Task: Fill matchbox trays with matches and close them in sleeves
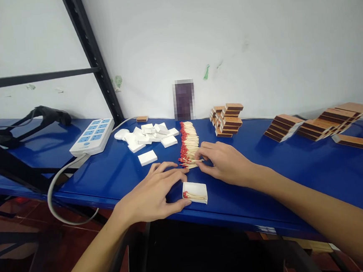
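A long row of red-headed matches (190,139) lies on the blue table, heads to the left. At its near end my right hand (223,162) pinches the plain ends of some matches between thumb and fingers. Just in front of the row sits a small white matchbox tray (200,187) with a few matches along its near side. My left hand (152,191) is spread open over the table, its thumb tip at the tray's near left corner. Its fingertips reach toward the match heads at the row's near end; whether they touch them I cannot tell.
White matchbox trays (148,133) are heaped at the back left, with a single tray (147,157) nearer. Brown matchbox sleeves (229,119) are stacked behind, and more sleeves (327,120) stand at the right. A white power strip (92,136) lies left by a black rack post (95,54).
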`<state>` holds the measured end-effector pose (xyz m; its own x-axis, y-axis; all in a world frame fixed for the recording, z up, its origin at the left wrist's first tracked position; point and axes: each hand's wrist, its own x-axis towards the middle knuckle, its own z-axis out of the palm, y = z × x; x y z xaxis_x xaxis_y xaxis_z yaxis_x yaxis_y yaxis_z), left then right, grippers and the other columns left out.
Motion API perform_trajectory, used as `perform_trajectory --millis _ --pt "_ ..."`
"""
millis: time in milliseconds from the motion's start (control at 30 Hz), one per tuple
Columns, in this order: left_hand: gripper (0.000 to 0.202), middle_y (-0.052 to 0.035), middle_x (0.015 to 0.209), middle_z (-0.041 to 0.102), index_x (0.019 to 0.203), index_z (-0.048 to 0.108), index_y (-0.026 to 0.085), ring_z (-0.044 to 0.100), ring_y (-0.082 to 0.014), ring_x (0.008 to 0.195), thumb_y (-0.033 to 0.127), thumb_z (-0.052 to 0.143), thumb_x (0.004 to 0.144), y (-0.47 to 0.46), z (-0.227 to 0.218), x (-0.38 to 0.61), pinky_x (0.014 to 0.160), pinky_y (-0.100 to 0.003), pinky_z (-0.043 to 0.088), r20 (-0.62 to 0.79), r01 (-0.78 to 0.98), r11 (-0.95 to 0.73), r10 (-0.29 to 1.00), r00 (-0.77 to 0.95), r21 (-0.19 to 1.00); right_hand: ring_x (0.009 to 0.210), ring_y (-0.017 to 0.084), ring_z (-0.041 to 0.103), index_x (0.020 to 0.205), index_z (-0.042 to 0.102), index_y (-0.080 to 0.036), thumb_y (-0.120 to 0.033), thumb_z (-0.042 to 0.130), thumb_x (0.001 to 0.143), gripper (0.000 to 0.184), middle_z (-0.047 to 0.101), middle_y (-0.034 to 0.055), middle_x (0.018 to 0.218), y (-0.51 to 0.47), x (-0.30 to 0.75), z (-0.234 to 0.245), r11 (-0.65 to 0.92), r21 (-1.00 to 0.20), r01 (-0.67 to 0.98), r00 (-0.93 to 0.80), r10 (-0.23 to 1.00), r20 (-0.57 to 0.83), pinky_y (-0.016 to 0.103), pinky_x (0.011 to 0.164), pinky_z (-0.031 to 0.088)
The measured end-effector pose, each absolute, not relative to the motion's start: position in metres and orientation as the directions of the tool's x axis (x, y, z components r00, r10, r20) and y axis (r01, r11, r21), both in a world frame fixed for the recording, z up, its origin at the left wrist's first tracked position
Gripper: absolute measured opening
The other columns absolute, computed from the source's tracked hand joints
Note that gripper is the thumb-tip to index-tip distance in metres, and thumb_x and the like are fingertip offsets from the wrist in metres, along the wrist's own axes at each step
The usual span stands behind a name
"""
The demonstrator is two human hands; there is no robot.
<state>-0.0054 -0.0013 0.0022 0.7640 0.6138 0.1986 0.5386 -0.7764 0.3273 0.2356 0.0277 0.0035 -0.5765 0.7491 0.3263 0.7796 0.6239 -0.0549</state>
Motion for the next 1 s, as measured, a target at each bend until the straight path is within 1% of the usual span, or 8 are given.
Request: perform_trajectory --millis 200,400,533,733,867,1000 --pt "0.029 -0.0037 0.133 0.056 0.105 0.056 0.023 0.037 -0.029 0.129 0.044 0.062 0.086 -0.0014 0.0016 -0.0053 0.104 -0.045 0.035 0.224 0.542 -0.78 0.615 0.756 0.311 0.068 0.014 0.051 0.082 0.058 -0.019 -0.023 0.054 0.088 0.008 0.061 0.0013 0.082 0.0232 0.234 0.006 0.616 -0.093 0.782 -0.567 0.766 0.302 0.028 0.065 0.033" --pt "0.028 -0.0041 0.117 0.062 0.101 0.057 0.021 0.048 -0.0261 0.115 0.042 0.066 0.084 -0.0018 0.0016 -0.0052 0.101 -0.042 0.036 0.267 0.519 -0.794 0.599 0.755 0.316 0.066 0.013 0.051 0.077 0.058 -0.019 -0.023 0.053 0.088 0.013 0.061 0.0002 0.074 0.0208 0.231 0.0032 0.646 -0.084 0.758 -0.605 0.746 0.28 0.028 0.065 0.032" --pt "0.029 -0.0037 0.116 0.062 0.101 0.057 0.021 0.049 -0.0249 0.113 0.042 0.066 0.084 -0.0019 0.0017 -0.0056 0.099 -0.04 0.036 0.267 0.514 -0.798 0.594 0.759 0.314 0.065 0.013 0.052 0.077 0.059 -0.019 -0.025 0.054 0.09 0.015 0.061 -0.0006 0.072 0.0218 0.2312 0.0025 0.644 -0.112 0.757 -0.605 0.756 0.25 0.028 0.065 0.032" --pt "0.029 -0.0029 0.115 0.062 0.101 0.057 0.021 0.049 -0.0238 0.112 0.042 0.067 0.083 -0.0017 0.0017 -0.0054 0.099 -0.039 0.035 0.261 0.516 -0.796 0.596 0.76 0.315 0.064 0.013 0.052 0.08 0.062 -0.021 -0.031 0.055 0.091 0.017 0.062 -0.0016 0.071 0.0225 0.2324 0.0063 0.606 -0.191 0.772 -0.575 0.794 0.197 0.027 0.062 0.032" --pt "0.029 -0.0022 0.115 0.061 0.102 0.056 0.021 0.049 -0.023 0.111 0.042 0.067 0.084 -0.0016 0.0014 -0.005 0.1 -0.039 0.033 0.254 0.52 -0.793 0.6 0.759 0.319 0.062 0.013 0.051 0.075 0.059 -0.02 -0.033 0.053 0.092 0.022 0.061 -0.0015 0.068 0.0231 0.233 0.0068 0.604 -0.209 0.769 -0.572 0.796 0.198 0.027 0.062 0.032" --pt "0.028 -0.0031 0.111 0.061 0.1 0.057 0.021 0.05 -0.0233 0.105 0.042 0.067 0.084 -0.0014 0.0013 -0.0043 0.097 -0.04 0.035 0.262 0.521 -0.792 0.602 0.754 0.319 0.062 0.012 0.05 0.071 0.057 -0.019 -0.033 0.053 0.093 0.026 0.061 -0.001 0.069 0.0228 0.2334 0.008 0.607 -0.221 0.764 -0.569 0.794 0.215 0.027 0.062 0.032"
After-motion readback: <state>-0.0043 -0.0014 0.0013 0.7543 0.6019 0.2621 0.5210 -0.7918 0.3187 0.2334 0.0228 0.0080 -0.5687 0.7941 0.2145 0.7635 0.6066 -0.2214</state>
